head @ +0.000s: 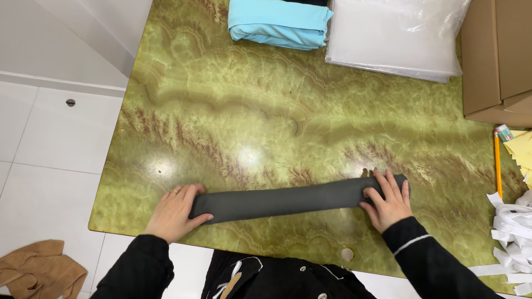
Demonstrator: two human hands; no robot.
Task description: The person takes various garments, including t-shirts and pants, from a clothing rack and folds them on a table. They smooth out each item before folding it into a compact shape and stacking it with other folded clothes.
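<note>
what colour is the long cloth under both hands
Dark grey, plain: the folded cloth strip shows best in the head view.

Green marble table (249, 116): grey roll (282, 200), blue cloth (280, 23).
</note>
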